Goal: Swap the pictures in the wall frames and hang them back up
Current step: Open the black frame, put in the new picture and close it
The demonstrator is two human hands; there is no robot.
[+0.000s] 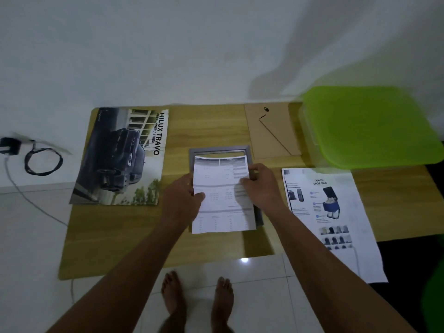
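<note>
A grey picture frame [219, 150] lies flat in the middle of a low wooden table [115, 239]. Over it lies a white printed sheet [223, 212] with tables of text, its lower edge past the frame's near side. My left hand [186, 200] pinches the sheet's left edge. At the sheet's right edge my right hand [260, 183] holds it with thumb and fingers. The frame's brown backing board [271, 131] with its stand flap rests behind and to the right. A car poster [122, 157] lies at the left, a shoe-bag leaflet [329, 212] at the right.
A clear box with a green lid [367, 126] stands at the table's back right. A black charger and coiled cable [36, 157] hang on the white wall at the left. My bare feet [197, 296] stand on white tiles before the table.
</note>
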